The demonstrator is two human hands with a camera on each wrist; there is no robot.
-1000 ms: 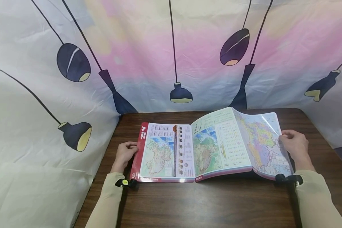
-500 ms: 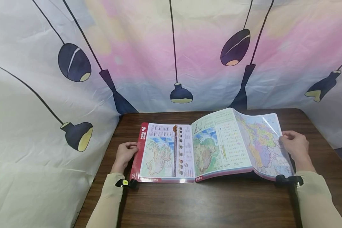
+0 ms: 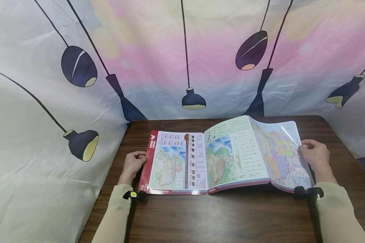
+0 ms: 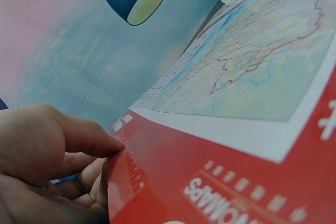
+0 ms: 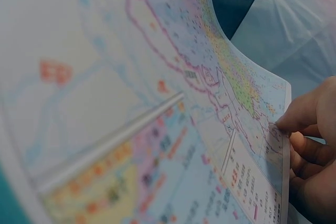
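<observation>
We judge atlas [image 3: 219, 158] light, glossy, floppy, slippery; pinch pages at outer edge. Left hand [image 3: 134, 163] pinches red cover edge; right hand [image 3: 314, 157] pinches lifted page [image 3: 280, 152].

I sit at a dark wooden table [image 3: 219, 216]. A pale backdrop [image 3: 158, 50] printed with dark hanging lamps [image 3: 193, 100] and washed pink and blue surrounds it on three sides.

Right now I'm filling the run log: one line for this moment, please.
left hand grips atlas left edge | right hand pinches raised page | atlas open on table
</observation>
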